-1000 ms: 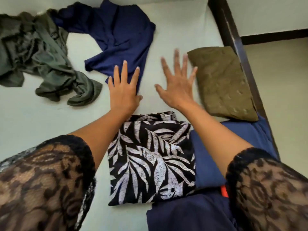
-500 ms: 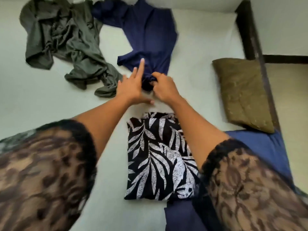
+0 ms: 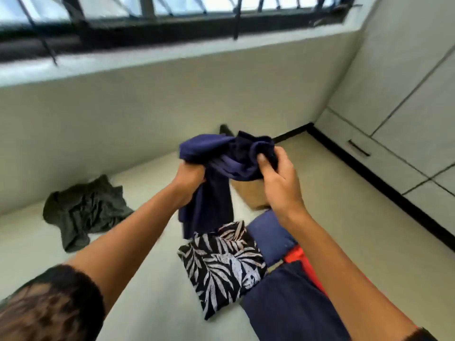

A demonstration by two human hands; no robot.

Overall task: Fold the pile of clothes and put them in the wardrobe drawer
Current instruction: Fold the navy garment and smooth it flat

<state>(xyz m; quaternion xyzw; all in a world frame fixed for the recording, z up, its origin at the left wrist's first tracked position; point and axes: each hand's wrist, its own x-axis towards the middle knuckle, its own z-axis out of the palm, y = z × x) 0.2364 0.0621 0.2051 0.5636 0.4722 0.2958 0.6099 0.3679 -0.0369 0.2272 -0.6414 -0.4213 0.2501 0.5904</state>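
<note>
Head view: barred window (image 3: 172,18) across 12 o'clock, pale wardrobe (image 3: 406,94) at 3, bed (image 3: 147,303) bearing a crumpled olive garment (image 3: 86,210) at 9 and a folded leaf-print garment (image 3: 221,264) at 6, navy garment (image 3: 214,198) bunched at centre above it, left hand (image 3: 188,179) and right hand (image 3: 278,183) each with grip clamped on it.

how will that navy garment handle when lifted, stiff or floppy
Likely floppy: the navy garment bunches between the left hand and right hand, its free end hanging limp. Probably light, since finger grips alone hold it up. It will probably sag wherever unsupported.
</note>
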